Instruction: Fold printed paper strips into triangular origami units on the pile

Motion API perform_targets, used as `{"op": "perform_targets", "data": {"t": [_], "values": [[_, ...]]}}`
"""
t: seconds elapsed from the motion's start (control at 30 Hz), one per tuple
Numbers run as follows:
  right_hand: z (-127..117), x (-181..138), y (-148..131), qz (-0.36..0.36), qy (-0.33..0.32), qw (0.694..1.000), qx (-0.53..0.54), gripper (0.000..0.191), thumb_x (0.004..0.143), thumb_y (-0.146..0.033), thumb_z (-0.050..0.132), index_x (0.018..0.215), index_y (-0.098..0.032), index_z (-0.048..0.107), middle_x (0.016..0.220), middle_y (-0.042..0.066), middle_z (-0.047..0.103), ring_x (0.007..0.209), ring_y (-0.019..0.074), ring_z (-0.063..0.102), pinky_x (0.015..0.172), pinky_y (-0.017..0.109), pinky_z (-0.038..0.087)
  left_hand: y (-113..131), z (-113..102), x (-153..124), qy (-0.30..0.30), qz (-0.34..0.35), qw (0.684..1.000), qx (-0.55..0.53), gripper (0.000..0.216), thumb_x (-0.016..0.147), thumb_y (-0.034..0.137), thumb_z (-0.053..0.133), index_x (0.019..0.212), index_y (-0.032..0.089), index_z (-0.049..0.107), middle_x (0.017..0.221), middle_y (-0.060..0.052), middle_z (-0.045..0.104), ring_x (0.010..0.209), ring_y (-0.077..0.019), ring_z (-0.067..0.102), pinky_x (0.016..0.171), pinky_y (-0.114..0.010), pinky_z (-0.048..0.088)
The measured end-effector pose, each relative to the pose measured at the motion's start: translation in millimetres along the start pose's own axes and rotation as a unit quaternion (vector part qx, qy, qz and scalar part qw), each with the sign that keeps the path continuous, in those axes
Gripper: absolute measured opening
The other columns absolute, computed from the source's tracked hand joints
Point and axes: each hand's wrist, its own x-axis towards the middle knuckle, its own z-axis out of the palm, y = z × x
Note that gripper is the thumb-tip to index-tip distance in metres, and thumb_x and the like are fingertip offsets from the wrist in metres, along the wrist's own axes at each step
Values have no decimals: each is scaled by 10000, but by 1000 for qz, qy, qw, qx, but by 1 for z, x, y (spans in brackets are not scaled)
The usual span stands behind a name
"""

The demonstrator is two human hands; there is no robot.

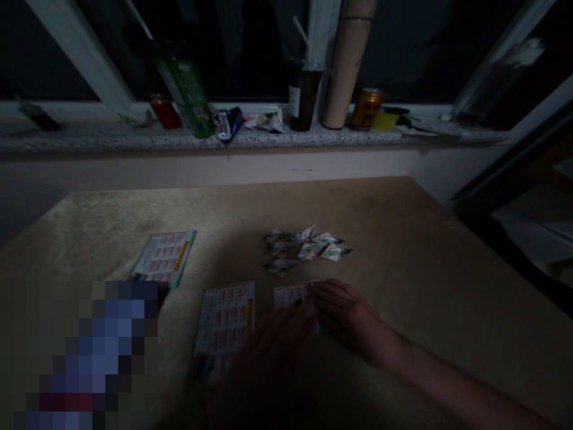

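A printed paper sheet (289, 294) lies on the table under both hands, its near part covered. My right hand (351, 310) rests on the right side of this sheet, fingers stretched out and lying flat. In deep shadow, my left hand (282, 334) reaches over the sheet's near left part; its fingers are smeared by motion and too dark to read. Beside it on the left is a stack of printed leaflets (226, 310) with rows of red print. Just beyond the hands sit several small folded paper pieces (308, 248), grouped together.
Another leaflet stack (165, 257) lies farther left on the wooden table (394, 239). Behind the table, the window sill holds a green bottle (192, 95), a drink cup with a straw (302, 98), a cardboard tube (349, 65) and an orange can (367, 109). The lower left is pixelated.
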Motion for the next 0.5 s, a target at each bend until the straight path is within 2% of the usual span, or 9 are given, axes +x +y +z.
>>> {"op": "perform_targets", "data": {"t": [0.03, 0.1, 0.13, 0.2, 0.27, 0.3, 0.4, 0.5], "values": [[0, 1, 0, 2, 14, 1000, 6, 346, 876, -189, 483, 1216, -239, 526, 1219, 50, 578, 1142, 195, 493, 983, 406, 373, 6, 5, -1, 12, 19, 1000, 14, 653, 921, 330, 329, 1431, 126, -26, 1434, -81, 315, 1309, -235, 264, 1056, -355, 269], [0, 2, 0, 5, 40, 999, 16, 333, 881, -196, 480, 1207, -241, 535, 1171, 56, 608, 1099, 193, 520, 943, 392, 400, 15, 17, -3, -1, -5, 999, 40, 621, 918, 285, 325, 1431, 100, 27, 1430, -82, 325, 1317, -229, 241, 1073, -359, 230], [0, 2, 1, 5, 51, 998, 21, 325, 886, -201, 475, 1201, -245, 540, 1144, 55, 623, 1075, 192, 532, 926, 387, 408, 19, 22, -3, -5, -20, 999, 44, 639, 908, 300, 345, 1430, 96, 39, 1436, -90, 309, 1321, -239, 226, 1072, -370, 224], [-1, 3, 1, 7, 62, 998, 29, 313, 892, -211, 470, 1191, -256, 548, 1094, 49, 645, 1033, 194, 549, 905, 386, 410, 22, 28, -3, -25, -30, 999, 33, 753, 866, 437, 388, 1426, 66, 47, 1452, -122, 258, 1328, -279, 189, 1065, -402, 222], [-1, 4, 1, 11, 64, 997, 38, 302, 892, -218, 474, 1180, -263, 554, 1060, 44, 658, 1004, 201, 555, 892, 389, 406, 22, 28, -2, -30, -40, 998, 29, 782, 855, 465, 394, 1426, 64, 40, 1454, -131, 246, 1330, -285, 178, 1060, -416, 217], [-1, 4, 1, 14, 62, 997, 42, 299, 889, -221, 481, 1175, -266, 555, 1052, 43, 659, 998, 205, 553, 890, 392, 402, 21, 27, -2, -56, -44, 997, 22, 764, 858, 449, 394, 1428, 76, 46, 1463, -122, 225, 1332, -278, 175, 1061, -414, 215], [0, 6, 2, 24, 61, 997, 52, 292, 884, -213, 486, 1163, -265, 555, 1072, 47, 643, 1014, 216, 537, 892, 398, 391, 18, 24, 0, -88, -53, 995, 7, 708, 865, 418, 389, 1425, 86, 112, 1465, -119, 219, 1331, -263, 186, 1065, -405, 205], [1, 8, 3, 46, 64, 994, 70, 294, 870, -195, 500, 1151, -258, 554, 1100, 55, 615, 1037, 214, 523, 887, 381, 395, 15, 24, 1, -95, -50, 994, -10, 747, 843, 480, 411, 1416, 74, 157, 1465, -132, 210, 1331, -269, 188, 1069, -400, 198]]}}
